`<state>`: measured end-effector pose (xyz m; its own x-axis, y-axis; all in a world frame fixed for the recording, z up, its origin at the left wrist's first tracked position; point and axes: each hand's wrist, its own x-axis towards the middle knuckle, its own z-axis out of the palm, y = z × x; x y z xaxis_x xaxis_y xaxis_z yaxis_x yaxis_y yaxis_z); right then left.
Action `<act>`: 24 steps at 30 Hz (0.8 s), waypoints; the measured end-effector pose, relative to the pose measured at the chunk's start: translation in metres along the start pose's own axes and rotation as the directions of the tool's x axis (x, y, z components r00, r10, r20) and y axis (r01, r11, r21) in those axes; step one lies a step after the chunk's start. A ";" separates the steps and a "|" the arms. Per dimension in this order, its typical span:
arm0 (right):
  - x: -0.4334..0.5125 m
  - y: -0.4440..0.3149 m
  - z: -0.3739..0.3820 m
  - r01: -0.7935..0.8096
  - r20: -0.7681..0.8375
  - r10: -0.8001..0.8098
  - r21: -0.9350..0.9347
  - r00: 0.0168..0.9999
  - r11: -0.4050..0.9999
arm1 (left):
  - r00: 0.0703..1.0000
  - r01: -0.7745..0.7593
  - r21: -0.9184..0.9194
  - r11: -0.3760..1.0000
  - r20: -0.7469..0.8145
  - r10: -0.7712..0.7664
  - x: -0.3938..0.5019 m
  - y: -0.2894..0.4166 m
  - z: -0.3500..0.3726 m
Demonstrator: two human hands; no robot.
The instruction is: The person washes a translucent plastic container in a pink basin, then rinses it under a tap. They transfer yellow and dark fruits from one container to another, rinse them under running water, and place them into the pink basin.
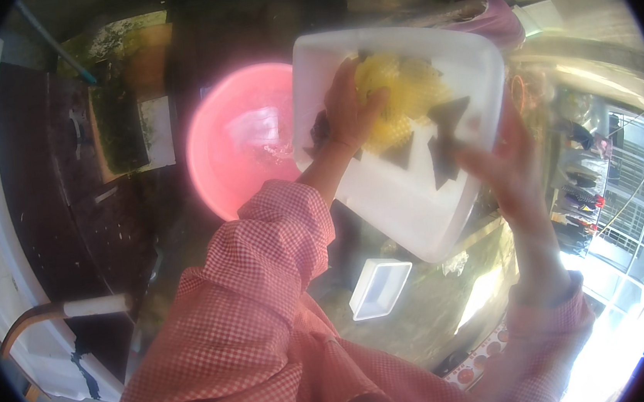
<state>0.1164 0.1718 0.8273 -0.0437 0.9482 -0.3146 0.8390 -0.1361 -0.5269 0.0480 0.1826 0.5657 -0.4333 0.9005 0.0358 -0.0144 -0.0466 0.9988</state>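
A white plastic tub (pixel 393 211) is tilted over the right side of a pink plastic basin (pixel 206 148), which appears to hold water. Inside the tub lie a yellow mesh scrubber (pixel 404 88) and several dark, angular pieces (pixel 448 125) of a material I cannot tell. My left hand (pixel 348 105) is inside the tub, its fingers and thumb pressed around the left part of the yellow mesh. My right hand (pixel 510 165), blurred, grips the tub's right wall, with the thumb inside and the fingers mostly hidden outside.
A small white plastic basket (pixel 381 288) sits on the ground below the tub. Mossy blocks (pixel 123 127) and a pale board are at the left, near a curved handle (pixel 94 306). A purple cloth (pixel 494 21) lies at the upper right. Clothes (pixel 580 193) hang at the far right.
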 end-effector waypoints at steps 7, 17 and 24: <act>-0.018 -0.008 0.001 0.032 -0.009 -0.031 0.077 0.999 0.997 | 1.000 0.000 -0.027 1.000 0.020 0.000 0.000 0.013 -0.008; -0.042 0.013 -0.004 0.232 -0.015 -0.232 0.145 0.973 0.962 | 1.000 0.014 -0.178 0.984 0.025 -0.009 -0.010 0.033 -0.015; -0.068 0.038 -0.010 0.257 -0.072 -0.247 0.281 0.966 0.925 | 0.998 -0.057 0.003 0.998 -0.005 0.057 -0.026 0.034 -0.010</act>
<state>0.1565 0.1054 0.8369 -0.2106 0.9705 -0.1172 0.6123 0.0375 -0.7898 0.0497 0.1531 0.5984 -0.4378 0.8943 0.0922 0.0131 -0.0962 0.9953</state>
